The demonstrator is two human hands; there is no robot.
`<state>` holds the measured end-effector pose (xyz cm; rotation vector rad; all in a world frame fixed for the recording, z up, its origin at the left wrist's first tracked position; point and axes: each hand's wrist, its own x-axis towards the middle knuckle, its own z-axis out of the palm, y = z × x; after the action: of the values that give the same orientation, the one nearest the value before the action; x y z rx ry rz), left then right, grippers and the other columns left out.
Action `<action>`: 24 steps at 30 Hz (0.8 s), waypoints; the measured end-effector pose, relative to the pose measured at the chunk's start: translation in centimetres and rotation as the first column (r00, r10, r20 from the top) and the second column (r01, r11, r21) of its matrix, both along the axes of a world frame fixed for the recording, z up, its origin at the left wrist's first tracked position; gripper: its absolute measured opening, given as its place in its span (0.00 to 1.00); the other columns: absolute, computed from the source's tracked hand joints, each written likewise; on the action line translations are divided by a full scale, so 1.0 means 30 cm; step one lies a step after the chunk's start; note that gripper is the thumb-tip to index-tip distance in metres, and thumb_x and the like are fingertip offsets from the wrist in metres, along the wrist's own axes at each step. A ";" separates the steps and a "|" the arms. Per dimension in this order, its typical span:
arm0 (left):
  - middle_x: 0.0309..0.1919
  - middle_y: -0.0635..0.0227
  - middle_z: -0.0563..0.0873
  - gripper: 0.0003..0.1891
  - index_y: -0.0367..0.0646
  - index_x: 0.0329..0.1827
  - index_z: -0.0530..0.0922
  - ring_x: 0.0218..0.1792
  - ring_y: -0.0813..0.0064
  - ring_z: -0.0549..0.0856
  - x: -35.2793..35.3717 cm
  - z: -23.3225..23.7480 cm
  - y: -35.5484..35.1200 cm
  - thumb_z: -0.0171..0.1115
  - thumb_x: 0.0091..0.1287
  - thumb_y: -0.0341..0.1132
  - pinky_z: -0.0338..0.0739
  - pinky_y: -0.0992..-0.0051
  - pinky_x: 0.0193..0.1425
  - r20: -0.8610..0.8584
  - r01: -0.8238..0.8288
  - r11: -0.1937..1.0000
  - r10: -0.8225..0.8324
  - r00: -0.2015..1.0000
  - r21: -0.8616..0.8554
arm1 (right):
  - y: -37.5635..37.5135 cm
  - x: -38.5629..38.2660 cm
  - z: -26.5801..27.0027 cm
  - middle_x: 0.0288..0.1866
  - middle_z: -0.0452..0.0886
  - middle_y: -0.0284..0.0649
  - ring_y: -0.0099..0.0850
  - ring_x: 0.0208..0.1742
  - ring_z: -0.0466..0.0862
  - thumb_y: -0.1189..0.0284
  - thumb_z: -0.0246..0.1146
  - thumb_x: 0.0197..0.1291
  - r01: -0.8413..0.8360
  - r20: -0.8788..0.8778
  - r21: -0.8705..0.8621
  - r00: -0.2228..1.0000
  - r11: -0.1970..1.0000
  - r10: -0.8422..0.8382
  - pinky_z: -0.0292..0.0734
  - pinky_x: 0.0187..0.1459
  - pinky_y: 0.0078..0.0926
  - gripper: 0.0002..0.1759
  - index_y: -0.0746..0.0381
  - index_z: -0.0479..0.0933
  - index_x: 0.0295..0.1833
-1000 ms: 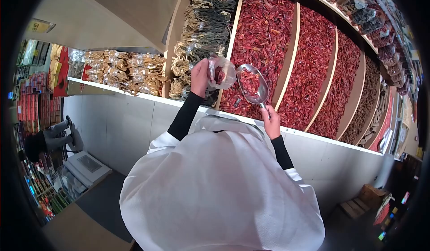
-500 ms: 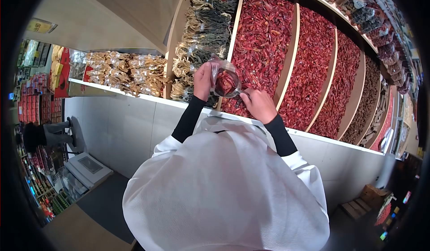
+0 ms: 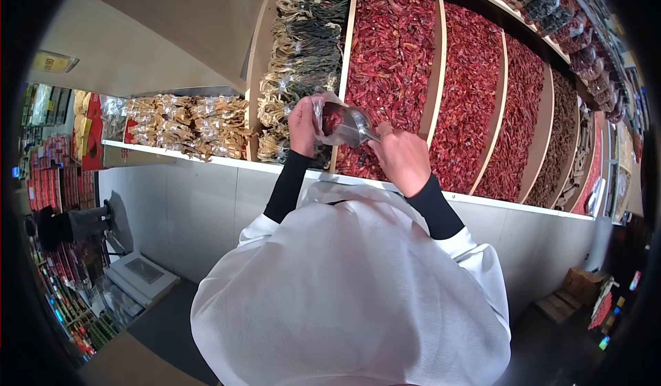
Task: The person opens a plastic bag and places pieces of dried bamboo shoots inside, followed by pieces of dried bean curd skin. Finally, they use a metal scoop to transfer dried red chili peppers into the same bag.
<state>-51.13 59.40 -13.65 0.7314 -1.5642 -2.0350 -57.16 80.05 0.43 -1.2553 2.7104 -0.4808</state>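
Note:
My left hand [image 3: 301, 126] is closed on the edge of a clear plastic bag [image 3: 321, 137] above the front of the bins. In my right hand [image 3: 401, 157] is the handle of a metal scoop [image 3: 356, 124], its bowl tipped left into the mouth of the bag. A few red pieces show at the scoop's lip and in the bag. Dried red chillies [image 3: 392, 49] fill the bin under and behind both hands. Bundles of dried, stringy greenish-brown goods [image 3: 306, 42] lie in the bin by my left hand.
Wooden dividers [image 3: 436, 76] separate the bins, with more chillies [image 3: 468, 90] and brown goods to the right. A white front ledge [image 3: 482, 204] runs before me. Packed tan bundles [image 3: 186, 121] lie left. A scale [image 3: 142, 276] and another person [image 3: 65, 228] are at far left.
The scoop has tilted from facing up to lying on its side towards the bag, and the red pieces have shifted left. My right wrist has turned.

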 end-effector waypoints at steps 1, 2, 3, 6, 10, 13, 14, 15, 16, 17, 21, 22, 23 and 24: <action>0.23 0.83 0.77 0.19 0.42 0.47 0.83 0.18 0.94 0.66 -0.002 0.000 -0.005 0.45 0.79 0.44 0.58 0.87 0.20 -0.004 0.015 1.000 -0.015 1.000 0.004 | 0.007 0.007 -0.001 0.19 0.78 0.48 0.48 0.25 0.82 0.65 0.64 0.62 0.008 -0.001 0.000 1.000 1.000 -0.008 0.75 0.27 0.45 0.14 0.64 0.72 0.36; 0.22 0.84 0.76 0.19 0.42 0.47 0.83 0.18 0.94 0.65 -0.006 0.001 -0.008 0.45 0.79 0.44 0.58 0.87 0.20 -0.008 0.015 1.000 -0.015 1.000 0.007 | 0.014 0.012 -0.005 0.19 0.78 0.49 0.48 0.25 0.82 0.65 0.64 0.63 0.024 0.031 0.000 0.999 1.000 -0.024 0.75 0.27 0.45 0.13 0.64 0.72 0.37; 0.22 0.84 0.76 0.19 0.42 0.47 0.83 0.18 0.94 0.65 -0.010 0.002 -0.010 0.45 0.79 0.44 0.58 0.87 0.20 -0.009 0.020 1.000 -0.020 1.000 0.006 | 0.021 0.017 -0.010 0.19 0.77 0.49 0.49 0.25 0.82 0.66 0.64 0.63 0.040 0.063 0.000 0.997 0.999 -0.040 0.74 0.27 0.46 0.13 0.65 0.72 0.38; 0.17 0.83 0.71 0.20 0.41 0.47 0.83 0.15 0.93 0.63 -0.023 0.008 -0.016 0.43 0.80 0.42 0.57 0.85 0.18 -0.009 -0.039 0.999 0.039 0.999 0.001 | 0.070 0.020 -0.034 0.20 0.77 0.51 0.50 0.25 0.81 0.66 0.64 0.64 0.086 0.139 -0.080 0.987 0.993 -0.075 0.73 0.27 0.44 0.13 0.66 0.73 0.40; 0.17 0.83 0.71 0.19 0.42 0.46 0.83 0.15 0.92 0.63 -0.029 0.006 -0.025 0.44 0.80 0.43 0.57 0.85 0.17 -0.010 -0.033 0.999 0.033 0.999 0.015 | 0.185 0.015 -0.087 0.25 0.81 0.49 0.50 0.27 0.82 0.68 0.65 0.64 0.256 0.421 -0.209 0.895 0.944 -0.150 0.73 0.29 0.42 0.13 0.68 0.75 0.41; 0.16 0.83 0.70 0.20 0.42 0.46 0.83 0.14 0.92 0.63 -0.038 0.017 -0.015 0.44 0.80 0.44 0.56 0.85 0.17 0.010 0.005 1.000 -0.005 1.000 0.003 | 0.284 0.035 -0.229 0.25 0.80 0.43 0.32 0.25 0.80 0.69 0.63 0.66 0.374 0.500 -0.379 0.853 0.847 -0.152 0.71 0.29 0.30 0.11 0.68 0.75 0.41; 0.16 0.82 0.70 0.20 0.42 0.46 0.83 0.14 0.92 0.63 -0.041 0.024 -0.009 0.44 0.80 0.44 0.57 0.85 0.17 0.016 0.007 1.000 -0.007 1.000 -0.009 | 0.308 0.041 -0.237 0.27 0.81 0.45 0.33 0.28 0.82 0.68 0.64 0.65 0.471 0.607 -0.292 0.764 0.832 -0.219 0.73 0.31 0.33 0.12 0.68 0.78 0.40; 0.16 0.82 0.70 0.20 0.42 0.46 0.83 0.14 0.92 0.63 -0.044 0.019 -0.007 0.44 0.80 0.44 0.57 0.85 0.17 0.017 0.013 1.000 -0.012 1.000 -0.011 | 0.336 0.045 -0.271 0.27 0.81 0.45 0.33 0.28 0.82 0.68 0.64 0.65 0.476 0.609 -0.293 0.762 0.829 -0.222 0.73 0.31 0.33 0.12 0.68 0.78 0.40; 0.16 0.82 0.69 0.20 0.42 0.46 0.83 0.14 0.92 0.63 -0.049 0.010 -0.006 0.44 0.80 0.44 0.57 0.85 0.17 0.026 0.008 1.000 -0.008 1.000 -0.003 | 0.364 0.048 -0.330 0.26 0.80 0.42 0.28 0.27 0.80 0.68 0.64 0.66 0.544 0.657 -0.277 0.709 0.792 -0.257 0.73 0.31 0.31 0.12 0.68 0.78 0.40; 0.15 0.82 0.69 0.20 0.42 0.45 0.83 0.14 0.91 0.63 -0.057 0.005 -0.003 0.44 0.80 0.44 0.57 0.85 0.17 0.033 0.003 1.000 -0.003 0.999 0.005 | 0.392 0.050 -0.395 0.25 0.80 0.38 0.24 0.27 0.79 0.67 0.63 0.67 0.608 0.702 -0.256 0.651 0.751 -0.288 0.72 0.31 0.28 0.12 0.68 0.78 0.40; 0.15 0.82 0.69 0.20 0.42 0.46 0.83 0.13 0.91 0.63 -0.069 0.025 0.007 0.44 0.80 0.44 0.57 0.85 0.16 0.004 0.040 0.999 -0.040 0.999 -0.011 | 0.433 0.060 -0.578 0.25 0.79 0.37 0.21 0.27 0.76 0.66 0.64 0.66 0.736 0.697 -0.238 0.584 0.634 -0.416 0.72 0.31 0.26 0.14 0.68 0.78 0.39; 0.15 0.82 0.69 0.20 0.41 0.46 0.83 0.14 0.91 0.63 -0.070 0.022 0.006 0.44 0.80 0.45 0.57 0.85 0.16 0.010 0.036 0.999 -0.036 0.999 -0.001 | 0.427 0.060 -0.603 0.26 0.81 0.42 0.29 0.26 0.80 0.65 0.64 0.65 0.744 0.658 -0.227 0.593 0.629 -0.464 0.73 0.32 0.30 0.15 0.68 0.77 0.39; 0.15 0.82 0.69 0.20 0.41 0.46 0.83 0.14 0.92 0.63 -0.070 0.018 0.005 0.44 0.80 0.45 0.57 0.85 0.16 0.015 0.032 0.999 -0.032 0.999 0.010 | 0.429 0.067 -0.623 0.26 0.81 0.42 0.29 0.26 0.80 0.65 0.64 0.65 0.747 0.659 -0.226 0.590 0.625 -0.466 0.73 0.32 0.30 0.15 0.68 0.77 0.39; 0.15 0.82 0.69 0.20 0.41 0.46 0.83 0.14 0.92 0.63 -0.070 0.012 0.002 0.44 0.80 0.45 0.57 0.85 0.16 0.015 0.036 0.999 -0.036 0.999 0.009 | 0.425 0.075 -0.646 0.27 0.81 0.45 0.35 0.28 0.82 0.65 0.64 0.65 0.744 0.572 -0.241 0.628 0.623 -0.528 0.74 0.33 0.33 0.15 0.69 0.77 0.39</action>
<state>-53.23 59.46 -13.30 0.7286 -1.5885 -2.0682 -54.91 92.81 -18.94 -0.0334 2.5990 -1.3722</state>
